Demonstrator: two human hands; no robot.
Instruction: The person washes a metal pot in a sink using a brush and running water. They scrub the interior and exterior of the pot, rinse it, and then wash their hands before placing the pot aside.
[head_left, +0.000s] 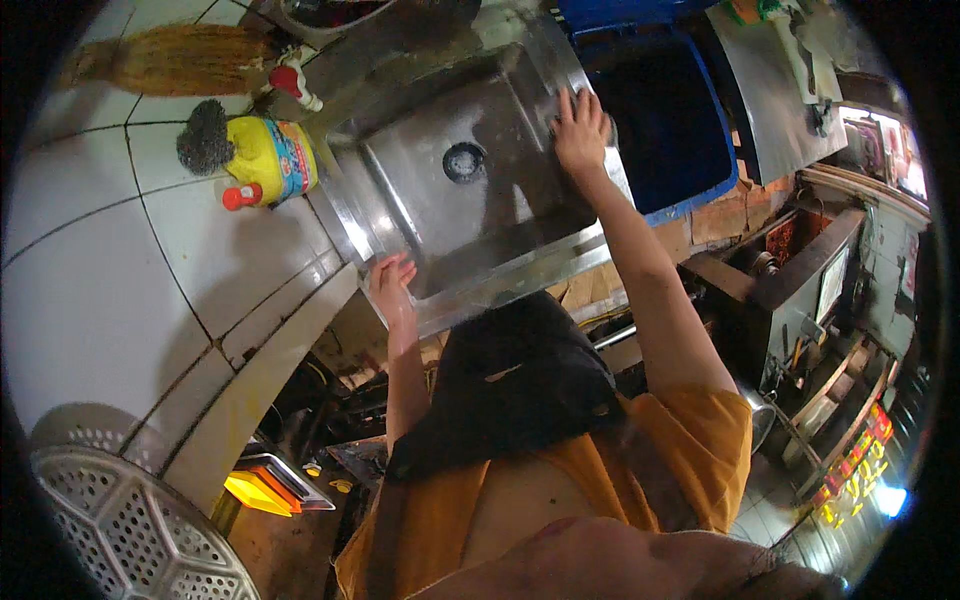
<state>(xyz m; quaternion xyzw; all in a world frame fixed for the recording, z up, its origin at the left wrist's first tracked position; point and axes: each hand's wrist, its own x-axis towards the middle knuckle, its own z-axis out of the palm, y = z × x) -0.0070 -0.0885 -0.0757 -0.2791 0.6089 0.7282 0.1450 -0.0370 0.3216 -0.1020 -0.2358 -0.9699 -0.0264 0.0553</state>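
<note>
A stainless steel sink (435, 225) with a round drain (463, 162) lies before me, its basin shiny and wet-looking. My left hand (392, 291) rests at the sink's near left corner, fingers reaching over the rim towards the basin. On the right rim lies my right hand (581, 135), palm down with its fingers spread. Neither hand appears to hold anything. To the left of the sink, on white tiles, stands a yellow bottle (251, 154) with a red cap and a printed label. A grey steel-wool scourer (205, 138) sits against it.
A straw broom (180, 60) and a red-and-white bottle (289, 81) lie at the back left. Beyond the right rim is a large blue bin (660, 112). A perforated metal steamer plate (135, 525) occupies the near left tiled counter (82, 277). Yellow and orange trays (262, 491) sit below.
</note>
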